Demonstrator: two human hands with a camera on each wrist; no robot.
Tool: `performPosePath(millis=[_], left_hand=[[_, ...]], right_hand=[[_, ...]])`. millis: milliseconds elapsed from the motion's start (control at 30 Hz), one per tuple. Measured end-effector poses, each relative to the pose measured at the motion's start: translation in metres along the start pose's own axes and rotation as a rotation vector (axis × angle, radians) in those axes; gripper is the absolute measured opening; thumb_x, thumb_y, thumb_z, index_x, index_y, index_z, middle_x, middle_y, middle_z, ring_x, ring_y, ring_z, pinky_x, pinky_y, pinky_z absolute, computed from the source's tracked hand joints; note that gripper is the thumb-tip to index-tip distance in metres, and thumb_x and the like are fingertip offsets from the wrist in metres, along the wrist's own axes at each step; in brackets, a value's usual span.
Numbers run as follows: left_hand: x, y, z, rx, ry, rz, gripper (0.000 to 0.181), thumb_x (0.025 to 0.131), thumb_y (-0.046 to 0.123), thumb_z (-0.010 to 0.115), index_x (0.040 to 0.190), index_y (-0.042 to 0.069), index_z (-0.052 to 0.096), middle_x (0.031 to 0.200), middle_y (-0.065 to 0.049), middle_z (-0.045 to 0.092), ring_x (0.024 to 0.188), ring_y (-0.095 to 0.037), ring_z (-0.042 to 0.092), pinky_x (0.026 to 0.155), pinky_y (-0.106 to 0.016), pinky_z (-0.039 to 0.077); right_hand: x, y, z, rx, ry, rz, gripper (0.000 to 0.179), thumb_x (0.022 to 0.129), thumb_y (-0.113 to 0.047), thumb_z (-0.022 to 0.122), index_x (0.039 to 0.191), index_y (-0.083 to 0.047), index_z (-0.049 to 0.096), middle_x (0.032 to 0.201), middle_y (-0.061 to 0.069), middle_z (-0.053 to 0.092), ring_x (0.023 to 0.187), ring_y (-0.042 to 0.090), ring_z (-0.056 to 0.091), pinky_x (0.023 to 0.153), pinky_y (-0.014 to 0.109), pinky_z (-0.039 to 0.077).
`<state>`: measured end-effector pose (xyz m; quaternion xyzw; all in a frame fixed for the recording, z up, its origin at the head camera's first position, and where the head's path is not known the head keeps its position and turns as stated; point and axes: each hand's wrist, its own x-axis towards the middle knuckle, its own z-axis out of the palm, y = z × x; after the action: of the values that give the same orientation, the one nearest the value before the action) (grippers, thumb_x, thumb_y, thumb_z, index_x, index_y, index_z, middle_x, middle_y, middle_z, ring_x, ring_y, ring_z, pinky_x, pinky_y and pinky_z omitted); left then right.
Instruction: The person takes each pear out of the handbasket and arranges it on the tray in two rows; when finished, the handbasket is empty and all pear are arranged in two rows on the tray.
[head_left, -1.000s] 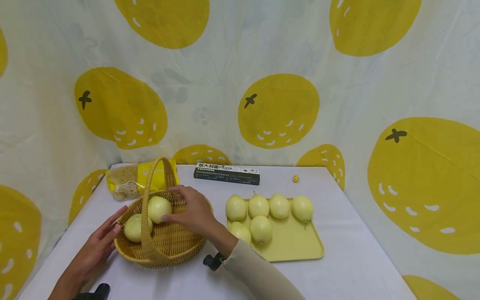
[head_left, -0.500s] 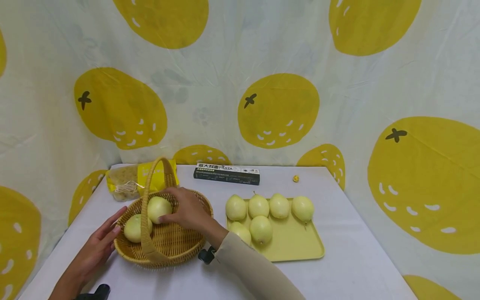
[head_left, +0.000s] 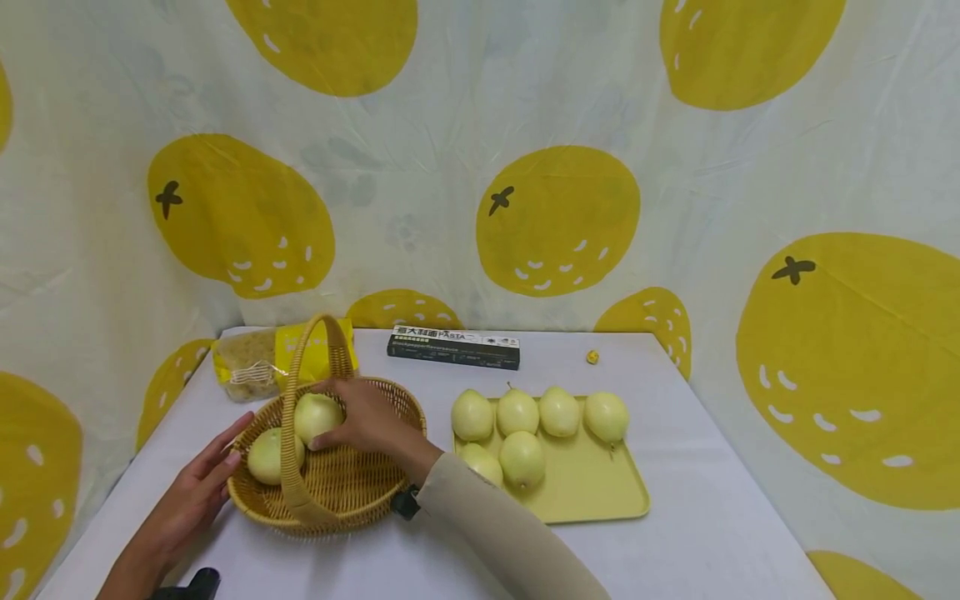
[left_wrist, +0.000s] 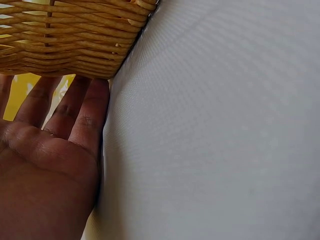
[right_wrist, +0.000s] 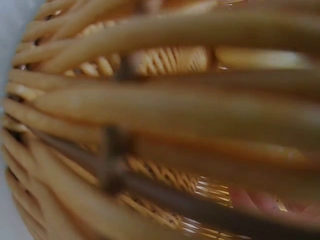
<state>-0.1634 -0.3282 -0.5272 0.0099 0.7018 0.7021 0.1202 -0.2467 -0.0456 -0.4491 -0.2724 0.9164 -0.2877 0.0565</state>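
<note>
A woven wicker basket (head_left: 352, 479) with a tall arched handle stands on the left of the table. Inside it are two pale yellow-green pears. My right hand (head_left: 367, 418) reaches in over the right rim, thumb and fingers around the rear pear (head_left: 313, 421), beside the handle. The front pear (head_left: 264, 458) lies at the left wall. My left hand (head_left: 193, 500) rests against the basket's left side with fingers extended; in the left wrist view its fingertips go behind the weave (left_wrist: 70, 37). Basket strands (right_wrist: 175, 105) fill the right wrist view and mostly hide the right hand.
Right of the basket, a yellow tray (head_left: 585, 479) carries several more pears (head_left: 521, 458). Behind lie a black-and-white pasta box (head_left: 453, 348) and a yellow food bag (head_left: 251, 362). A tiny yellow object (head_left: 592, 357) sits at the back right.
My right hand has moved slightly left and closed around the rear pear, the forearm shifting left with it. The left hand, basket and tray stay in place.
</note>
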Motion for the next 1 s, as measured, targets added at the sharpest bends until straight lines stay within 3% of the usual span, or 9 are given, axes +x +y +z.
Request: performPosePath(millis=[167, 500, 700, 1000], left_hand=[[-0.001, 0.001, 0.001, 0.009, 0.0, -0.011, 0.066, 0.115, 0.037, 0.048, 0.171, 0.038, 0.015, 0.181, 0.008, -0.009, 0.116, 0.033, 0.044, 0.097, -0.003, 0.048], [0.0, 0.004, 0.002, 0.052, 0.011, -0.029, 0.067, 0.113, 0.041, 0.05, 0.171, 0.04, 0.015, 0.181, 0.005, -0.01, 0.115, 0.033, 0.043, 0.097, -0.002, 0.047], [0.0, 0.002, 0.002, 0.063, 0.014, -0.039, 0.067, 0.113, 0.042, 0.05, 0.171, 0.041, 0.014, 0.181, 0.002, -0.012, 0.117, 0.032, 0.042, 0.096, -0.002, 0.048], [0.0, 0.0, 0.001, 0.059, 0.018, -0.038, 0.066, 0.113, 0.042, 0.049, 0.17, 0.042, 0.016, 0.181, 0.003, -0.012, 0.124, 0.031, 0.04, 0.097, -0.002, 0.048]], right_hand=[[0.003, 0.005, 0.007, -0.016, -0.038, -0.024, 0.087, 0.079, -0.047, 0.094, 0.155, -0.038, 0.053, 0.148, -0.006, 0.062, 0.135, 0.011, 0.056, 0.112, 0.026, 0.049], [0.005, 0.015, 0.016, -0.065, -0.037, -0.079, 0.091, 0.08, -0.048, 0.093, 0.159, -0.036, 0.049, 0.145, -0.006, 0.064, 0.129, 0.011, 0.055, 0.105, 0.023, 0.049], [0.004, 0.016, 0.019, -0.012, -0.019, -0.022, 0.078, 0.078, -0.043, 0.096, 0.146, -0.037, 0.058, 0.138, -0.006, 0.065, 0.125, 0.01, 0.058, 0.101, 0.023, 0.05], [0.003, 0.018, 0.019, 0.101, -0.042, 0.008, 0.071, 0.076, -0.037, 0.099, 0.134, -0.031, 0.06, 0.131, -0.007, 0.068, 0.11, 0.005, 0.061, 0.09, 0.018, 0.051]])
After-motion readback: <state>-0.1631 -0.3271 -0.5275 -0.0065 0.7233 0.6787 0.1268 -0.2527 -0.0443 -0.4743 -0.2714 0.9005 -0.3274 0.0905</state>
